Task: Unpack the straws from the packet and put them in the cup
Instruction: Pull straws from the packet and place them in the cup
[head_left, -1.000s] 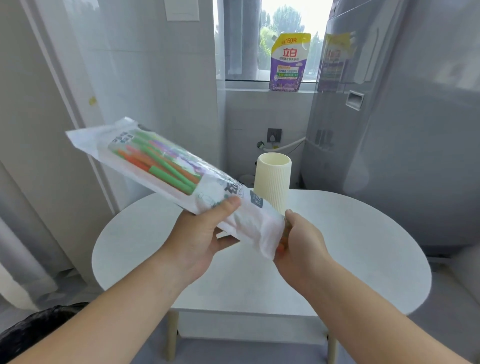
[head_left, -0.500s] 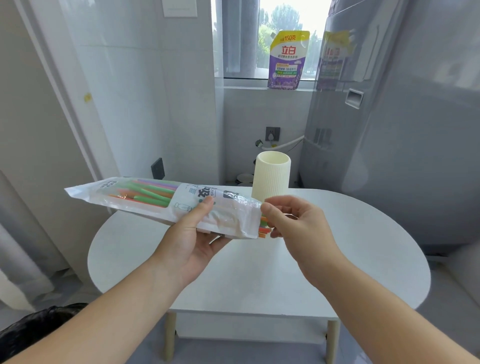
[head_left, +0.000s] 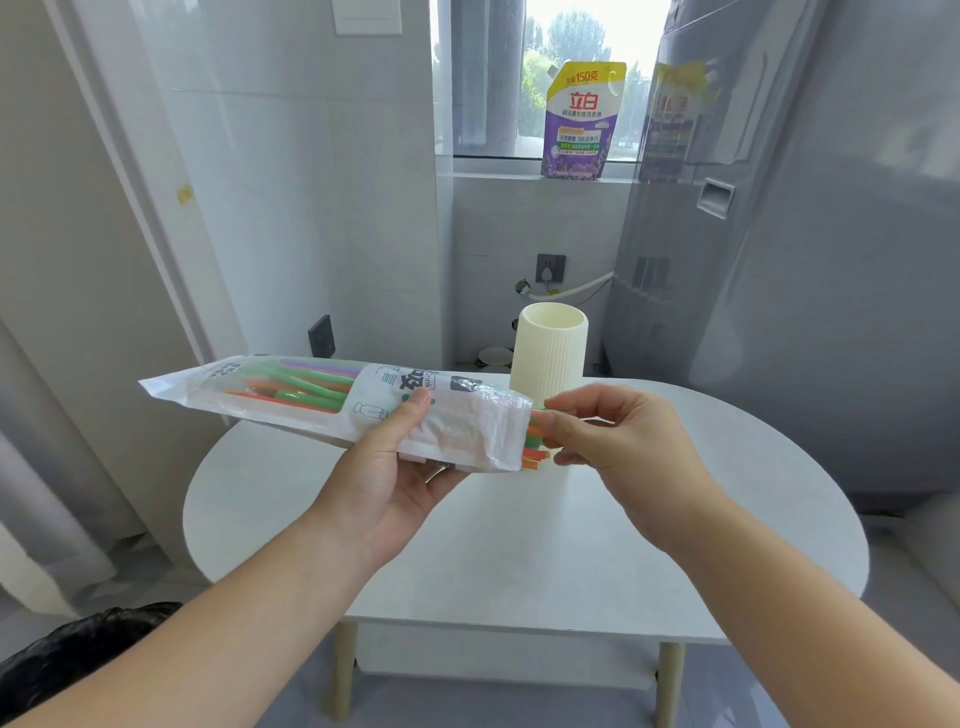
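left hand (head_left: 387, 483) grips the packet (head_left: 332, 402); right hand (head_left: 618, 441) seemingly pinches straws (head_left: 535, 449) at its mouth, before the cup (head_left: 550, 353).

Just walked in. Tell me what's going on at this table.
A person is unpacking straws. The left hand grips the packet, held roughly level above the white table, while the right hand pinches the straws poking from its open end. The cream ribbed cup stands upright on the table just behind, with no straw showing in it yet.
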